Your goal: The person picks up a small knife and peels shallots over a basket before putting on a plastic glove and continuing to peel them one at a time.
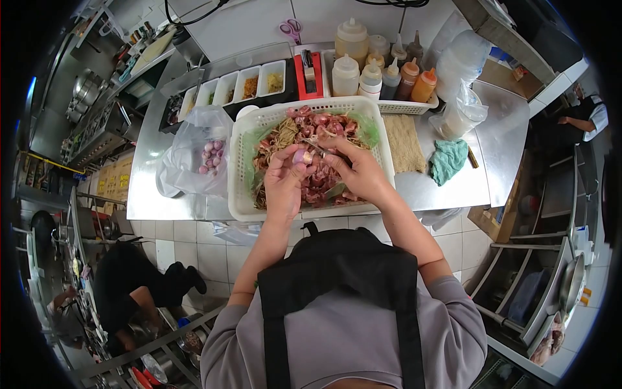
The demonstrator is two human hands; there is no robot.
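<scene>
Over a white perforated basket (238,172), my left hand (285,181) pinches a partly peeled shallot (302,157) between thumb and fingers. My right hand (356,170) is closed right beside it, thumb and fingers up against the shallot. A thin metal edge, apparently a small knife (312,142), pokes out of the right hand's grip; most of it is hidden. Below both hands, the basket holds a heap of unpeeled reddish shallots (321,122) with dry stalks and loose skins on a green plastic liner. To the left, a clear plastic bag (188,159) contains peeled purple shallots (212,155).
Behind the basket stand trays of chopped ingredients (249,87), a red holder (309,72) and several sauce bottles (370,81). On the right lie a brown cloth (403,142) and a green cloth (447,161). One person (139,292) bends low at left; another (586,120) is at far right.
</scene>
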